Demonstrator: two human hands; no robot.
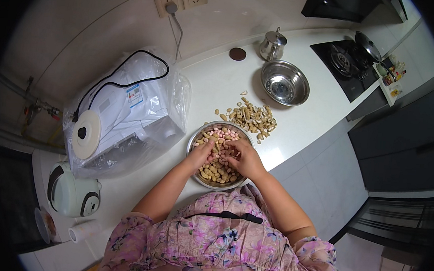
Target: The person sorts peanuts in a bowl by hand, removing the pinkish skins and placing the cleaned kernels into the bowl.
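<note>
A steel bowl [190,144] stands at the counter's near edge in front of me. Unshelled peanuts [218,174] fill its near part, and pink shelled kernels [226,132] lie at its far side. Over the bowl, my left hand [201,154] has its fingers closed round a peanut [216,147]. My right hand [245,159] is just beside it, fingers and thumb curled inward; what lies between them is too small to make out. Beyond the bowl, broken peanut shells [254,118] are heaped on the white counter [205,87].
An empty steel basin [285,83], a lidded metal pot [273,45] and a dark round disc [237,54] stand farther back. A plastic-wrapped white appliance [143,110] with a black cord fills the left, near a pale green rice cooker [72,191]. A gas hob [344,64] is far right.
</note>
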